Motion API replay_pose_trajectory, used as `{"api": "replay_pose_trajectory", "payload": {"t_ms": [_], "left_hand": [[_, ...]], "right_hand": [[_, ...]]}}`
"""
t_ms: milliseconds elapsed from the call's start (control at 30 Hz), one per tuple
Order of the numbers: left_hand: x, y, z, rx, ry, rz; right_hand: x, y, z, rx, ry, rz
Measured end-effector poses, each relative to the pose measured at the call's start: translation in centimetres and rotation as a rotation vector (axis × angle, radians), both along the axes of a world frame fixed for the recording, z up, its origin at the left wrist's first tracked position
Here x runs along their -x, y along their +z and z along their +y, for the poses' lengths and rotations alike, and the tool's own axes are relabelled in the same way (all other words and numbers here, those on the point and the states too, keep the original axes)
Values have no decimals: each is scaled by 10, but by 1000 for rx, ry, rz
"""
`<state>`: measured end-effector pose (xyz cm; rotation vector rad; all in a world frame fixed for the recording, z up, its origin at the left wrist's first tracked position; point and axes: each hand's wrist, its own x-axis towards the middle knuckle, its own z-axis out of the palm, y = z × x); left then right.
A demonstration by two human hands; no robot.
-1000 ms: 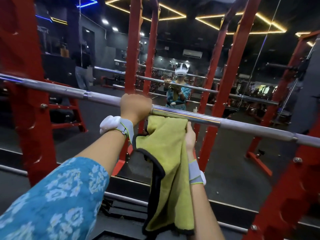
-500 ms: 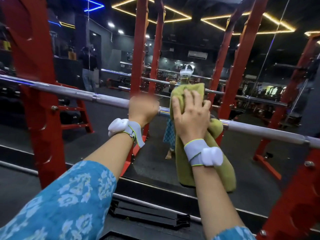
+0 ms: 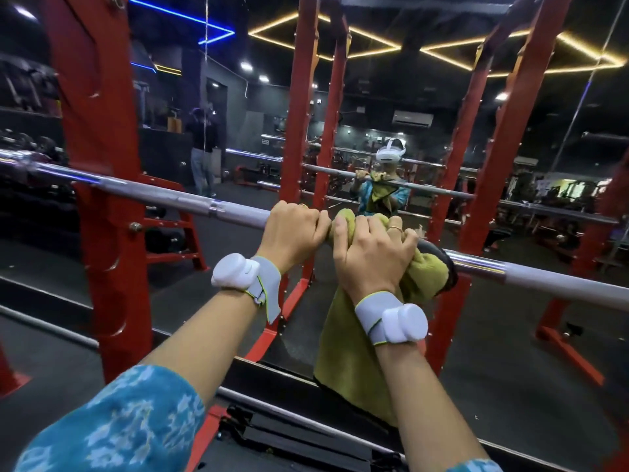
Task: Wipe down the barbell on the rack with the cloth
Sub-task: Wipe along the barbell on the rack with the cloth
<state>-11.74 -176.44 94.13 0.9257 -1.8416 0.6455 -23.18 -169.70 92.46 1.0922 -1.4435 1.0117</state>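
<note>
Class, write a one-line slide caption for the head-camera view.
Right hand wraps a green cloth round the barbell while the left hand grips the bare bar beside it.

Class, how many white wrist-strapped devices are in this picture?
2. One white rounded device sits on the left wrist, behind the left hand gripping the silver barbell; the other on the right wrist, behind the right hand gripping the olive-green cloth. Mirror reflection too small to tell.
</note>
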Motion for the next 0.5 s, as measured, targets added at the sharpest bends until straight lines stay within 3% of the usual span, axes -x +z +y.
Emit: {"api": "replay_pose_trajectory", "payload": {"t_ms": [167,500], "left_hand": [[-38,-3,-19,106,58,-28],[-82,2,-32,95,73,-2]], "right_hand": [[-17,-2,-14,46,12,18],[-56,1,-32,8,69,37]]}}
